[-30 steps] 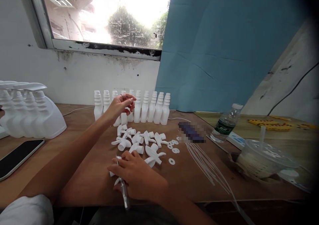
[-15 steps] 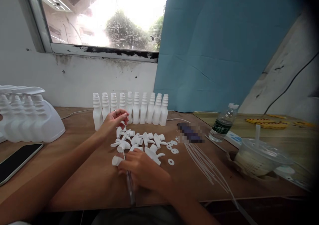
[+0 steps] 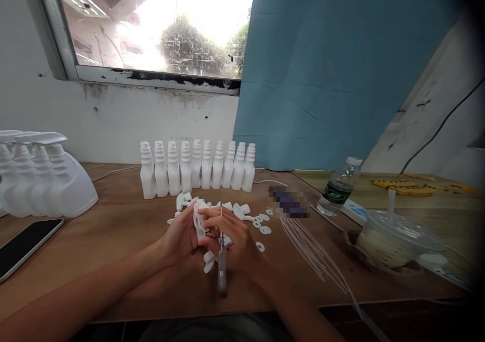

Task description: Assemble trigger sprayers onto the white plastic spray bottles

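Note:
My left hand [image 3: 180, 231] is closed on a white trigger spray head [image 3: 199, 223], held above the table. My right hand [image 3: 238, 238] meets it from the right, its fingertips at the spray head. In that same hand is a screwdriver [image 3: 222, 269] with a clear handle, the shaft pointing up and away and the handle hanging toward me. Below the hands shows a small white plastic part [image 3: 208, 261]. Behind them lie several more white spray heads [image 3: 184, 199], partly covered by my hands. White washers [image 3: 265, 230] are scattered to the right.
White bottles [image 3: 173, 173] stand in a row at the back. More bottles [image 3: 62, 180] and a phone [image 3: 28, 243] are on the left. On the right are thin white tubes [image 3: 308, 251], a water bottle [image 3: 337, 190], a lidded cup [image 3: 394, 241] and yellow items [image 3: 407, 187].
My left hand has come down and toward me from near the bottles and now holds a spray head. My right hand has shifted right with the screwdriver, and the two hands have met.

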The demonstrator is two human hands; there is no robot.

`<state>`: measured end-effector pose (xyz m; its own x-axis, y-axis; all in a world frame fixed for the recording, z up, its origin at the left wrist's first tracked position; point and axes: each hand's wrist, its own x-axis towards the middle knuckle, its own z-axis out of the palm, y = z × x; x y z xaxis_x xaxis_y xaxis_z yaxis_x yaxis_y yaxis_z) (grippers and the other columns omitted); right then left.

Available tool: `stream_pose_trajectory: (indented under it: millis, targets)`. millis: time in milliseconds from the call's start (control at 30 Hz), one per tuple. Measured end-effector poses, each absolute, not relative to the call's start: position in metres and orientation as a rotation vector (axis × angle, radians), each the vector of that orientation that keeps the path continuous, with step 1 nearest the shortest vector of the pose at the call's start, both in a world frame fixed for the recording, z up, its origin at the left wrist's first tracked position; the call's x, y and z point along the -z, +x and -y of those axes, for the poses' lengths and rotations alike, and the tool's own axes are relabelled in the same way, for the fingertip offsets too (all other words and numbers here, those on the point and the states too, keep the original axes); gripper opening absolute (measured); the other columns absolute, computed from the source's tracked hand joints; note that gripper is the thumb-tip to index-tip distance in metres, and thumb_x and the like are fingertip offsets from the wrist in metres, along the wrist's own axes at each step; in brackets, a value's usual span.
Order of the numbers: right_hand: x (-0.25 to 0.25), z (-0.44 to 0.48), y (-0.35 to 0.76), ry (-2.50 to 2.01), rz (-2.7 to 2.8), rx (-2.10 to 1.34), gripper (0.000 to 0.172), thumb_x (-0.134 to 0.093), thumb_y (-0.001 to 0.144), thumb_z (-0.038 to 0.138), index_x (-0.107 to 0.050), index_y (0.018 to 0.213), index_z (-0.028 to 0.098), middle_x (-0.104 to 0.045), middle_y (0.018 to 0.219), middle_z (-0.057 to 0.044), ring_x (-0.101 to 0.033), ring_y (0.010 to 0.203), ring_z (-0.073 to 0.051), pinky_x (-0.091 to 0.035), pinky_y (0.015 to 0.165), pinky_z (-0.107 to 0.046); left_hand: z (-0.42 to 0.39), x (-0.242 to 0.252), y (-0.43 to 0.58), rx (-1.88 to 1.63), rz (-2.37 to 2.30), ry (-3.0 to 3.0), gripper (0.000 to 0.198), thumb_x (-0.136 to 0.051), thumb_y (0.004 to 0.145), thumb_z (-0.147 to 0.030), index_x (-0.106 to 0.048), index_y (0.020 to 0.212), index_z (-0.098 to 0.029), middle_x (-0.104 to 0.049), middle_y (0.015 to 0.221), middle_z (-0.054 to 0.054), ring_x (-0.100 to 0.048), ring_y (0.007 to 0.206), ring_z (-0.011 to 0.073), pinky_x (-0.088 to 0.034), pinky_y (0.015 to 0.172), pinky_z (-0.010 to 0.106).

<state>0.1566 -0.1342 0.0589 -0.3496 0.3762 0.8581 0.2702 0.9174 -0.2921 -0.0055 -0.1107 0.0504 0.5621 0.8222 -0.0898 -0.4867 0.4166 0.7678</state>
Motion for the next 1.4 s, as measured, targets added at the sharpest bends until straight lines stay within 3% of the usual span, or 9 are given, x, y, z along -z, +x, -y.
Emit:
stream_pose_trajectory:
  millis: [67,133,333,433,733,1033,1233,1400]
  targets:
    - [-0.062,0.135,0.158,-0.501,1.969,-0.209,0.038,-0.046,0.095,0.051,-0.061,0.111,0.021,-0.069,0.104,-0.01,-0.064,0.095,-0.024,-0.05,0.087,-0.041,0.111,-0.047,-0.006,-0.895,-0.536,0.742,0.031,-0.058,0.084,-0.046,-0.062,0.075,-0.016,-0.054,0.061,0.003,-0.052,0.053,0.0142,-0.043,0.051,0.024]
    - [-0.066,0.136,0.161,-0.59,1.912,-0.34,0.045,-0.033,0.099,0.05,-0.059,0.119,0.021,-0.067,0.1,-0.009,-0.062,0.091,-0.021,-0.049,0.086,-0.039,0.108,-0.043,-0.007,-0.941,-0.547,0.773,0.032,-0.056,0.085,-0.043,-0.059,0.07,-0.015,-0.05,0.056,0.002,-0.047,0.049,0.0125,-0.04,0.047,0.023]
    - [-0.07,0.136,0.16,-0.767,1.725,-0.704,0.013,-0.058,0.09,0.033,-0.053,0.091,0.021,-0.063,0.079,0.001,-0.06,0.066,-0.013,-0.049,0.061,-0.025,0.106,-0.038,-0.009,-1.114,-0.574,0.999,0.03,-0.054,0.087,-0.043,-0.052,0.071,-0.017,-0.049,0.052,0.0,-0.043,0.046,0.0117,-0.035,0.045,0.022]
    - [-0.068,0.137,0.157,-0.805,1.725,-0.583,0.016,-0.062,0.085,0.026,-0.048,0.08,0.021,-0.063,0.076,0.001,-0.058,0.064,-0.012,-0.047,0.059,-0.024,0.105,-0.038,-0.011,-1.16,-0.61,1.1,0.031,-0.054,0.087,-0.046,-0.051,0.072,-0.018,-0.049,0.052,-0.001,-0.041,0.043,0.0116,-0.033,0.042,0.023]
    - [-0.063,0.138,0.151,-0.726,1.872,-0.336,0.014,-0.058,0.086,0.02,-0.051,0.074,0.021,-0.067,0.076,-0.001,-0.06,0.062,-0.013,-0.048,0.061,-0.026,0.098,-0.031,-0.017,-1.348,-0.807,1.231,0.031,-0.059,0.085,-0.047,-0.048,0.074,-0.02,-0.047,0.059,-0.004,-0.042,0.048,0.0102,-0.032,0.042,0.021]
    - [-0.074,0.136,0.157,-0.834,1.693,-0.854,0.022,-0.063,0.083,0.025,-0.046,0.07,0.02,-0.064,0.072,0.0,-0.061,0.055,-0.012,-0.049,0.05,-0.024,0.096,-0.034,-0.02,-1.172,-0.753,1.233,0.029,-0.055,0.085,-0.046,-0.045,0.074,-0.021,-0.048,0.048,-0.004,-0.036,0.035,0.01,-0.022,0.033,0.02]
    - [-0.083,0.142,0.156,-0.757,1.592,-1.096,0.026,-0.067,0.081,0.028,-0.046,0.069,0.02,-0.064,0.071,0.0,-0.061,0.054,-0.012,-0.051,0.049,-0.024,0.094,-0.033,-0.021,-1.144,-0.648,1.186,0.032,-0.055,0.085,-0.045,-0.047,0.069,-0.017,-0.049,0.054,-0.003,-0.04,0.04,0.0088,-0.032,0.039,0.02]
    - [-0.083,0.141,0.157,-0.725,1.594,-1.16,0.025,-0.069,0.08,0.03,-0.049,0.069,0.019,-0.065,0.071,-0.001,-0.062,0.055,-0.013,-0.05,0.05,-0.025,0.096,-0.034,-0.02,-1.118,-0.603,1.144,0.034,-0.057,0.083,-0.044,-0.048,0.066,-0.017,-0.047,0.051,-0.003,-0.039,0.038,0.008,-0.03,0.037,0.019]
